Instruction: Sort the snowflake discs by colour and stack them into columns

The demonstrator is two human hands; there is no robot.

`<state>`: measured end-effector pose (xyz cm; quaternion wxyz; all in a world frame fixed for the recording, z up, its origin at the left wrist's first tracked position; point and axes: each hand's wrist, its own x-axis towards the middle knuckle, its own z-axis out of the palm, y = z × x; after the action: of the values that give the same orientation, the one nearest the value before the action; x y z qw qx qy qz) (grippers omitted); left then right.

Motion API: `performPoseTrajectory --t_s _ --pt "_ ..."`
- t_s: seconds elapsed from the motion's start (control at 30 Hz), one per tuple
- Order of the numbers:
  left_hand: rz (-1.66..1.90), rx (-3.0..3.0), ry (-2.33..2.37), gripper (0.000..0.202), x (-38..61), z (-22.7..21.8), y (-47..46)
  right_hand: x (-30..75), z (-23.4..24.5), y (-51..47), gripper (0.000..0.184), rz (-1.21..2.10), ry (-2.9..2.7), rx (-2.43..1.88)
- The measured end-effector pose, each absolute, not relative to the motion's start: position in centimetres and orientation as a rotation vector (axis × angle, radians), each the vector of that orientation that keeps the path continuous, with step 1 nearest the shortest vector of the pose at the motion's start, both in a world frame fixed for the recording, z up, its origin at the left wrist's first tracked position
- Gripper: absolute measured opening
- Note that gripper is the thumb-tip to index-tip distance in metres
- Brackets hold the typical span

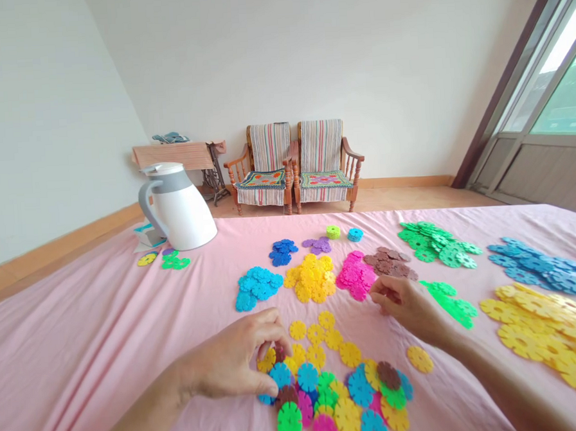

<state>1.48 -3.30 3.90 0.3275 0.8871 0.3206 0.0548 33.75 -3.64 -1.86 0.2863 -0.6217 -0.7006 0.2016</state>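
Observation:
My left hand (237,359) rests on the pink cloth with its fingers curled over the left edge of a mixed heap of snowflake discs (336,396), fingertips on yellow and brown pieces. My right hand (406,302) reaches forward with fingers pinched together by the magenta pile (356,275) and the brown pile (391,263); what it pinches is hidden. Loose yellow discs (323,339) lie between the two hands. Beyond them sit a yellow pile (311,277) and a cyan pile (257,286).
A white jug (179,205) stands at the back left of the pink-covered table (95,328). Green (437,241), blue (544,267) and large yellow (549,330) piles lie on the right. Two wooden armchairs (295,167) stand against the far wall.

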Motion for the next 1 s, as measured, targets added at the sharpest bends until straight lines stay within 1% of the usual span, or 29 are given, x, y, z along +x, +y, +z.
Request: performPoseTrajectory --t_s 0.23,0.4,0.5,0.67,0.73,0.93,1.0 --pt "0.125 2.31 0.804 0.017 1.8 3.4 -3.3 33.9 -2.3 -3.4 0.017 0.543 -1.873 -1.646" --pt "0.147 2.142 0.794 0.01 1.5 3.1 -3.0 33.8 -2.0 -3.6 0.017 0.567 -1.867 -1.65" --pt "0.212 2.053 0.882 0.005 0.9 2.7 -2.3 33.8 -1.9 -3.7 0.017 0.552 -1.88 -1.65" --pt "0.641 2.014 1.223 0.014 0.0 1.7 -0.3 33.8 -1.9 -3.7 0.017 0.551 -1.889 -1.665" --pt "0.761 2.011 1.315 0.015 -0.3 1.2 0.4 33.8 -1.8 -3.7 0.017 0.555 -1.89 -1.665" --pt "0.888 1.972 1.447 0.023 -0.8 0.1 1.2 33.7 -1.7 -3.8 0.017 0.549 -1.887 -1.658" --pt "0.905 1.994 1.47 0.022 -1.0 0.1 1.2 33.7 -1.7 -3.8 0.017 0.549 -1.886 -1.657"
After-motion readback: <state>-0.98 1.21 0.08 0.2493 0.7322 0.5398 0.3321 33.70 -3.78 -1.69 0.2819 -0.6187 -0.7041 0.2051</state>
